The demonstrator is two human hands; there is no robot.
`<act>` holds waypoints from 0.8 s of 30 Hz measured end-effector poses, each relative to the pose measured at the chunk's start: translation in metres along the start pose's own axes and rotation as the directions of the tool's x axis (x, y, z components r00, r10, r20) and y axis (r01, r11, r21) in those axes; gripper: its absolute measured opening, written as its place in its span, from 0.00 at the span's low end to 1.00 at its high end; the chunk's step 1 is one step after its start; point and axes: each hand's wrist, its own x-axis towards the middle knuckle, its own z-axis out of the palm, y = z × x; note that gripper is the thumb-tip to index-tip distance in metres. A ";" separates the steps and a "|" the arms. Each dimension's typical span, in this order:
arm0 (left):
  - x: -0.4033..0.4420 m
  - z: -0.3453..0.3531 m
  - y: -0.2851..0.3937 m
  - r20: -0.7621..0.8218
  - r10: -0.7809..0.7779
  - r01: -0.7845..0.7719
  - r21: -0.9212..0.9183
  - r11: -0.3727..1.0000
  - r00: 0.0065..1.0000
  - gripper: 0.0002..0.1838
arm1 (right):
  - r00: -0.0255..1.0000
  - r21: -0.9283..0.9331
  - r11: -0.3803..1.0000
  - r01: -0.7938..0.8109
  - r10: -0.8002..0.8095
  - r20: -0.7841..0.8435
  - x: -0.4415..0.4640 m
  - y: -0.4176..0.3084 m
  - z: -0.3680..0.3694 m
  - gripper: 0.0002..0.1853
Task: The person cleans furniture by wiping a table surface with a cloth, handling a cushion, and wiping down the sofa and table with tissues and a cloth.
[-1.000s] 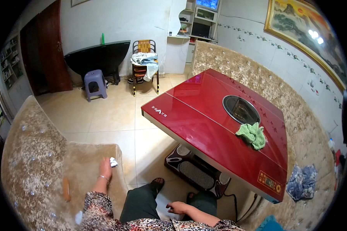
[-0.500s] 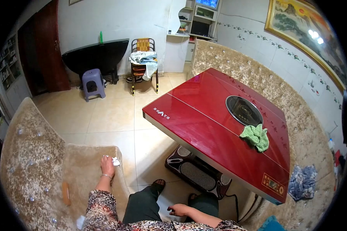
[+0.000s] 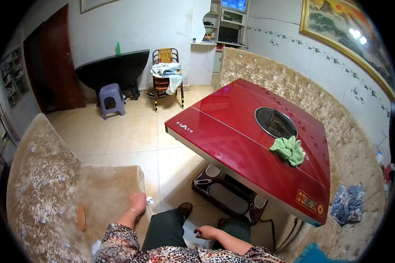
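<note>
Pale floor tiles (image 3: 123, 131) stretch across the middle left of the frame, a purple stool (image 3: 112, 97) and a chair (image 3: 165, 55) piled with clothes (image 3: 167, 69) stand up top, and a red table (image 3: 224, 127) takes over right of centre. Down at lower left, that's where the action is: the left hand (image 3: 138, 202) sits at the front edge of the tan sofa seat (image 3: 107, 184), its grip apparently closed on a white tissue (image 3: 149, 200) that pokes out past the fingers. Over at bottom centre, the right hand (image 3: 205, 232) hangs between the thighs, fingers loosely bent, grip slack, nothing visible in it.

So, the score: one tissue is in hand, right out at the seat's rim. Left lying on the seat, untouched, are a brown stick-like thing (image 3: 81, 218) near the backrest and a second white scrap (image 3: 96, 246) beside the patterned sleeve (image 3: 116, 242). Up on the table, a crumpled green cloth (image 3: 289, 151) lies unused. It looks part-way at best, though how much wiping or gathering is finished, I can't tell.
</note>
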 end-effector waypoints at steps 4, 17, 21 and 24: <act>-0.034 0.013 0.005 0.019 0.136 -0.136 0.006 0.991 0.991 0.09 | 0.999 -0.003 1.000 0.003 -0.003 -0.046 -0.003 -0.001 -0.001 0.24; -0.134 0.013 -0.009 0.226 0.234 -0.081 -0.531 0.843 0.946 0.19 | 0.990 -0.020 0.999 0.041 -0.043 -0.132 -0.013 -0.009 -0.011 0.24; -0.171 -0.022 0.000 0.289 0.318 -0.152 -0.478 0.865 0.903 0.20 | 0.981 -0.036 0.997 0.066 -0.072 -0.178 -0.018 -0.006 -0.011 0.24; -0.192 -0.042 0.008 0.280 0.360 -0.202 -0.467 0.861 0.890 0.17 | 0.981 -0.035 0.998 0.058 -0.063 -0.181 -0.021 -0.007 -0.013 0.24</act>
